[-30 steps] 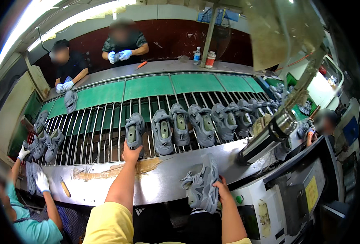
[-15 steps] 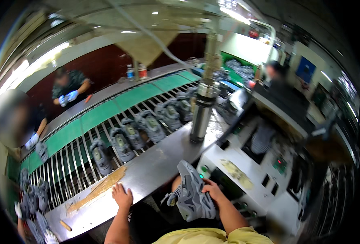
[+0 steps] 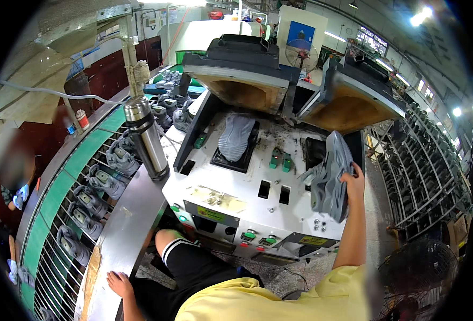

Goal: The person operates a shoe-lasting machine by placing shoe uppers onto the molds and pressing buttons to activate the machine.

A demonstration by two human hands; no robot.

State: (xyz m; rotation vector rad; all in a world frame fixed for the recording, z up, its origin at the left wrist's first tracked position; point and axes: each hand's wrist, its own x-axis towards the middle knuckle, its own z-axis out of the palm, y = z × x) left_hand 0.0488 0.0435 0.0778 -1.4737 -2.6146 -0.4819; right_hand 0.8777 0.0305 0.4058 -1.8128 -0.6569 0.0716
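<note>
Workshop floor under bright ceiling lights: a rack of shoes [image 3: 413,166] stands to the right, a rod conveyor with a green strip [image 3: 61,184] curves along the left, and a white machine [image 3: 300,215] with two raised lids [image 3: 236,69] fills the middle. Gripped in the person's right hand [image 3: 355,184], a grey shoe [image 3: 331,176] is tilted on its side over the machine's right bay, sole toward the palm. Their left hand [image 3: 120,284] lies loosely spread and empty on the metal table [image 3: 129,219]. Loading that bay appears to be the step in hand (a second shoe [image 3: 235,137] lies sole up in the left bay); the next move seems to call for turning the shoe and settling it squarely. The held shoe hides part of the bay, so contact is unclear; the thumb is hidden, and a co-worker's gloved hands [image 3: 20,197] are blurred.
</note>
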